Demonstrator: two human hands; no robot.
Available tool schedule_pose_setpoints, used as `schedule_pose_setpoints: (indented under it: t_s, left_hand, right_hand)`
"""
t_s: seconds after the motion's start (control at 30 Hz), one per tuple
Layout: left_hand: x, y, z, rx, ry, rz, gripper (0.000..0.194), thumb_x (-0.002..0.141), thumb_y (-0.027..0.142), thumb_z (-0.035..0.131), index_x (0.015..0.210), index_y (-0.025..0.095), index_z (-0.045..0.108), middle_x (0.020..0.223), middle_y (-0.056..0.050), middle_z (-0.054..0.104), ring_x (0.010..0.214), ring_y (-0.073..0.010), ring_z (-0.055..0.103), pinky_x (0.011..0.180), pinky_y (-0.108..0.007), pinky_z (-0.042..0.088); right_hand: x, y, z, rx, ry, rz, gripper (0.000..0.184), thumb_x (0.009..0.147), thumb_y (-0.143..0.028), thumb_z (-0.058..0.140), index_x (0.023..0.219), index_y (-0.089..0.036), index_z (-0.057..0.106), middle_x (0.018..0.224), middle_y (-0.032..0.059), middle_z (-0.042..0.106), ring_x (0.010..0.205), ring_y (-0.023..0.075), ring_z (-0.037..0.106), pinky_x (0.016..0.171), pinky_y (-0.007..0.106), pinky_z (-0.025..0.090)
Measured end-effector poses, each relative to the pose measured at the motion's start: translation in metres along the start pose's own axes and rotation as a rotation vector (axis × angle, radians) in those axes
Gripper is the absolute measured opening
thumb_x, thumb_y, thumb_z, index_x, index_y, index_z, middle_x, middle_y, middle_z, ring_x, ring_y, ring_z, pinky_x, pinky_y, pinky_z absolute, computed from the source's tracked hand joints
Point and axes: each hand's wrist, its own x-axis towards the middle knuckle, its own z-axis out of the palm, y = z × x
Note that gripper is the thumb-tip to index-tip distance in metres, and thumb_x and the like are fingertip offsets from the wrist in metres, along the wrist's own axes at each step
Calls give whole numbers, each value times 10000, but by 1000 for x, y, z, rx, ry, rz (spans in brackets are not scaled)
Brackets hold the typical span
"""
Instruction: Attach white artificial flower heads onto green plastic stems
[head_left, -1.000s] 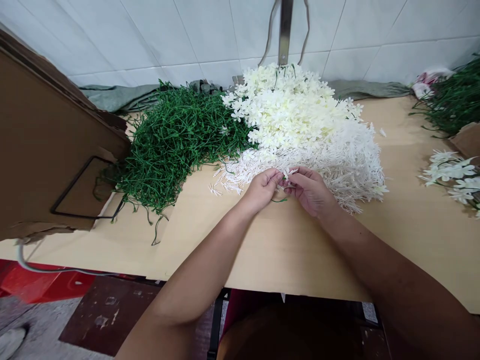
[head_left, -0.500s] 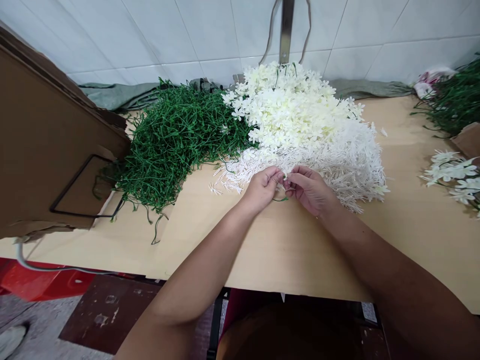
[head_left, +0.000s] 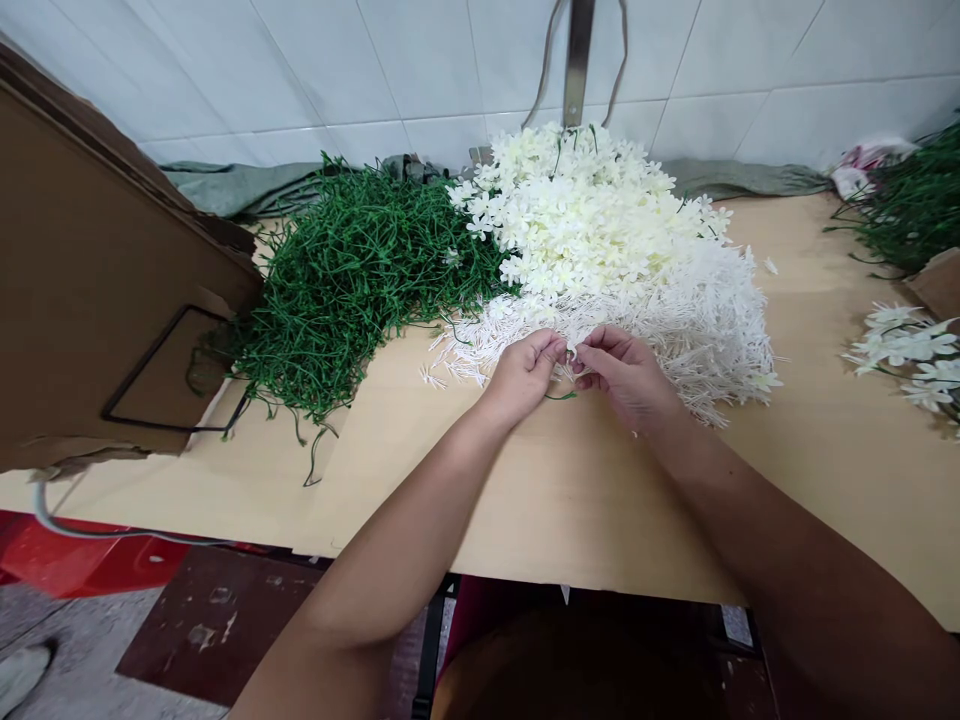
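My left hand is closed in a pinch, with a green plastic stem showing just below its fingers. Against it, my right hand pinches a small white flower piece between thumb and forefinger. The fingertips of both hands nearly meet, and they hide most of the small parts. Right behind them lies a heap of thin white stamen-like sprigs. Further back rises a pile of cream-white artificial flower heads. Left of these spreads a large heap of green plastic stems.
A cardboard box with a black wire frame stands at the left of the table. Finished-looking white flower sprays and more greenery lie at the right. A tiled wall closes off the back.
Both hands stay in nearly the same place, fingertips together. The right fingers have shifted slightly at the small white piece; the view has moved a little.
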Motion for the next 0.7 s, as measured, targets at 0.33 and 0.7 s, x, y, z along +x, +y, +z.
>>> schedule_pose_setpoints:
  t_s: [0.33,0.7]
  left_hand:
    - [-4,7,-2,-66,-64,-42,465,824,623,443,670,185,434,620,31,397,621,-106,379,619,-255,325]
    - [-3,6,-3,52,-27,-41,302,849,398,464,649,183,398,607,35,383,619,-101,367,596,-251,305]
  right_hand:
    - [-2,8,-1,-385,62,-296,132,681,-253,645,664,-190,530,627,-26,533,572,100,486,514,249,434]
    - [-4,7,3,-298,49,-213,224,679,-315,715,657,-202,523,581,-35,535,541,101,502,518,259,426]
